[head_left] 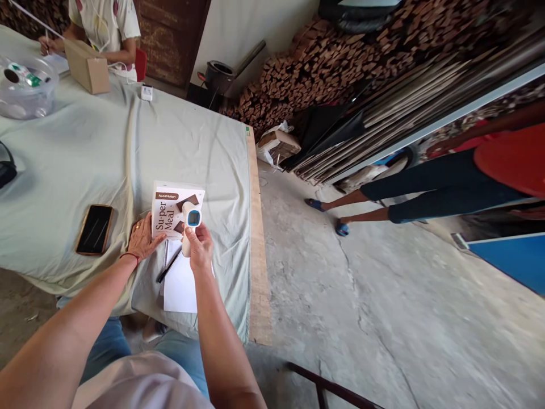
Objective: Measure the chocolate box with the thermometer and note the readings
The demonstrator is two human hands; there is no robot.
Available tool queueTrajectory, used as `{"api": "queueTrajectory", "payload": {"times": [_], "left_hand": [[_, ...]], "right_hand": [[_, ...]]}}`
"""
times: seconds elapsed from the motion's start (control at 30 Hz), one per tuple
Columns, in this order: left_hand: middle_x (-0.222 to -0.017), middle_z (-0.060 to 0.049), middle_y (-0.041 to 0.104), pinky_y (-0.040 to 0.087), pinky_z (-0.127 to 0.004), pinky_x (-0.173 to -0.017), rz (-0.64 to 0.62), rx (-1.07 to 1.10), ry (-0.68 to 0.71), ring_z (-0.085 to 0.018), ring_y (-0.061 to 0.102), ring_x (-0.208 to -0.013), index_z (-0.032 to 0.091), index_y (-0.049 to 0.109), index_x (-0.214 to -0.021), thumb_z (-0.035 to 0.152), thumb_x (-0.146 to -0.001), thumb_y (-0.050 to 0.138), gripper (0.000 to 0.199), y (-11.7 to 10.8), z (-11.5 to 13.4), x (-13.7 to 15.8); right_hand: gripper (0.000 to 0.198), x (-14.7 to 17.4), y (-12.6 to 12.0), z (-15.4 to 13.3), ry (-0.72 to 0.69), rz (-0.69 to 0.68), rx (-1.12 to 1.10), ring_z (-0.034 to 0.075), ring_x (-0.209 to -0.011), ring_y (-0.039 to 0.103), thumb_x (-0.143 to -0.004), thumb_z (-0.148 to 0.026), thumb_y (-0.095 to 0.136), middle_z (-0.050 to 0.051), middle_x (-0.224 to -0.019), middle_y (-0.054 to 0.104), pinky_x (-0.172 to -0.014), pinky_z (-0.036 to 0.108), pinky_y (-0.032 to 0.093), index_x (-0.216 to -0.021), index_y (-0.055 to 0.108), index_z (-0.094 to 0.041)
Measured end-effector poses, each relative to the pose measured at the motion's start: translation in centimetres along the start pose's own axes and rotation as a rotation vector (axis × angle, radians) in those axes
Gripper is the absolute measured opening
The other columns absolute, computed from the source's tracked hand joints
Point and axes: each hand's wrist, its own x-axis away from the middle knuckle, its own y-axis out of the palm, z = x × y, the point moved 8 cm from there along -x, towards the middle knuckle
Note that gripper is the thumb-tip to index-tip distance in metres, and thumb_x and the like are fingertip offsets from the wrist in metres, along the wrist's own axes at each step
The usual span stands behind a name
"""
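My right hand (pixel 201 245) is wrapped round the handle of a white infrared thermometer (pixel 186 241) with a blue-framed screen. It holds the thermometer over a white and brown Su-per Meal box (pixel 160 209) on the cloth-covered table. My left hand (pixel 143 237) rests at the box's lower left side, fingers stretched out along the edge and thumb near the bottom. White paper (pixel 181 291) lies just below the box, with a black pen (pixel 168 267) across its left side. The thermometer's front end is turned away from me.
A phone (pixel 94 229) lies left of my left hand. Farther back are a cardboard box (pixel 87 65), a clear plastic tub (pixel 28 94) and a seated person (pixel 108 34) writing. Another person (pixel 447 176) stands at the right, near stacked firewood (pixel 315 62).
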Motion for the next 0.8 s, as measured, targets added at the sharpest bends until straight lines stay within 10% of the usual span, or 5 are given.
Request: {"api": "queueTrajectory", "payload": {"times": [0.63,0.8], "left_hand": [[-0.146,-0.026,0.047,0.032,-0.055,-0.114,-0.038,-0.007,0.003,-0.038,0.046,-0.135,0.006,0.020,-0.153,0.074,-0.085,0.042,0.099,-0.1,0.4,-0.1],[-0.147,-0.028,0.045,0.033,-0.055,-0.113,-0.044,-0.024,-0.021,-0.041,0.043,-0.137,0.003,0.021,-0.152,0.073,-0.084,0.044,0.100,-0.2,0.4,-0.2]], "right_hand": [[0.046,-0.4,1.5,-0.2,0.047,-0.033,0.017,0.012,-0.063,0.057,-0.064,-0.055,0.075,0.000,-0.078,0.067,-0.057,0.026,0.047,-0.091,0.061,-0.020],[0.048,-0.1,-1.2,-1.0,-0.031,-0.050,0.154,0.015,-0.073,0.061,-0.067,-0.052,0.073,0.003,-0.092,0.070,-0.063,0.028,0.048,-0.102,0.062,-0.021]]}}
